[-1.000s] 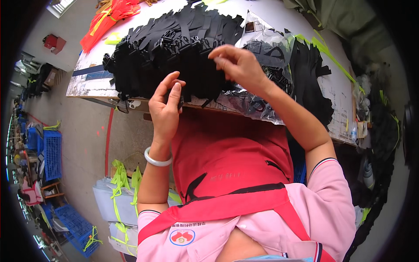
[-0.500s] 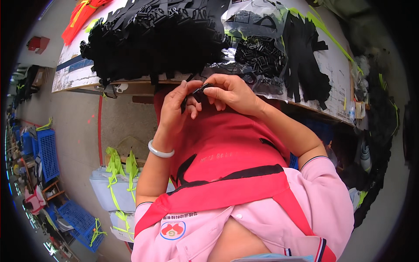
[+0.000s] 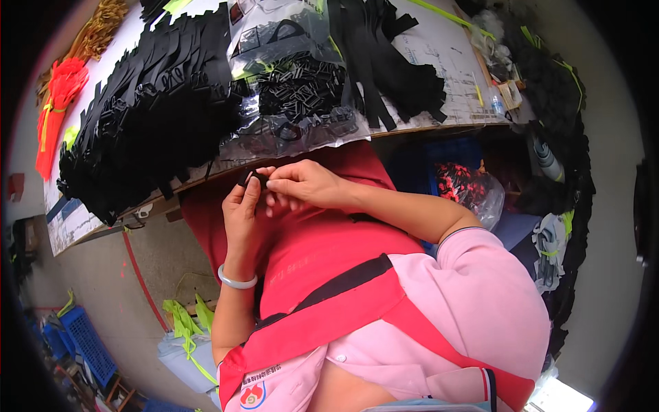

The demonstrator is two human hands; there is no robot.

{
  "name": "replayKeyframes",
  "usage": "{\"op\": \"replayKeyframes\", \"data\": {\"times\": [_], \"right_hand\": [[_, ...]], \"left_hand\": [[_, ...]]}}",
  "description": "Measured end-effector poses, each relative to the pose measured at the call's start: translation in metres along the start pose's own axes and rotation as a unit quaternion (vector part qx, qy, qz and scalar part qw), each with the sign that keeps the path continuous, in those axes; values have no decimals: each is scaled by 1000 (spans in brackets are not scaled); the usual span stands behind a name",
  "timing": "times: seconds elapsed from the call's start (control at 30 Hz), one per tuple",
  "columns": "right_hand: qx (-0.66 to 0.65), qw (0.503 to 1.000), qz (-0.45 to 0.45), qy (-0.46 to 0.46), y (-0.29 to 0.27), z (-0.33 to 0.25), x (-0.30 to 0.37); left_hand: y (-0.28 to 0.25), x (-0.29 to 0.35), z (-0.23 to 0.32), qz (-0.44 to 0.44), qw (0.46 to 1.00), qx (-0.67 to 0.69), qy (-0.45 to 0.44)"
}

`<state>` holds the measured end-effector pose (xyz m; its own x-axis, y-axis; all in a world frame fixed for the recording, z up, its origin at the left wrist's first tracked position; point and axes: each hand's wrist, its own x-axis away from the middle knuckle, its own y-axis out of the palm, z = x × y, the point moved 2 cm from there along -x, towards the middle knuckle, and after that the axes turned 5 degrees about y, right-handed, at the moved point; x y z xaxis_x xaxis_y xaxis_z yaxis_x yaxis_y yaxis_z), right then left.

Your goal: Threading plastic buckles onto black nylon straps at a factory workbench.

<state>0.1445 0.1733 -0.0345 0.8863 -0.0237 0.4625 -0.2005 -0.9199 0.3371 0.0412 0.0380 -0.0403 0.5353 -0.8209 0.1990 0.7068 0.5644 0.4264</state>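
Observation:
In front of my red apron (image 3: 302, 240), just off the table's near edge, my two hands meet over a small black plastic buckle (image 3: 252, 176). My left hand (image 3: 240, 202) pinches it between thumb and fingers. From the other side my right hand (image 3: 307, 184) closes in, thumb and index finger pressed together at the piece. Fingers hide most of it, including any strap end. Right beyond my hands lies an open clear plastic bag (image 3: 274, 141) with many loose black buckles (image 3: 302, 89). To its left spreads a thick heap of black webbing straps (image 3: 151, 130), some with buckles fitted.
More black straps (image 3: 395, 62) lie on the white table (image 3: 453, 75) right of the bag. A red-orange bundle (image 3: 58, 103) sits at the far left. Blue crates (image 3: 89, 343) stand on the floor at left. Under the table is a bag with red-and-black contents (image 3: 467, 185).
My view has swung to the right, so the table and my hands appear further left. Both hands stay together at the black buckle, with the fingers slightly shifted.

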Motion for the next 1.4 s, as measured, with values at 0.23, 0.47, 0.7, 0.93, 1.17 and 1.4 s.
{"op": "replayKeyframes", "data": {"times": [0.23,0.47,0.7,0.93,1.17,1.4], "right_hand": [[457,710,510,-162,-121,-37,96],[434,718,533,-112,-161,-14,102],[497,664,378,-412,-64,-52,87],[232,883,289,-289,-25,-7,64],[-48,992,121,4,-31,1,32],[-76,922,270,-268,-114,-120,63]], "left_hand": [[-6,-1,-14,29,999,16,-8],[11,-4,-11,9,998,-33,-48],[42,-17,5,-28,992,64,-110],[37,-23,3,-46,994,-12,-99],[11,2,-14,-145,971,-191,15],[-42,17,-4,-67,850,-520,55]]}}
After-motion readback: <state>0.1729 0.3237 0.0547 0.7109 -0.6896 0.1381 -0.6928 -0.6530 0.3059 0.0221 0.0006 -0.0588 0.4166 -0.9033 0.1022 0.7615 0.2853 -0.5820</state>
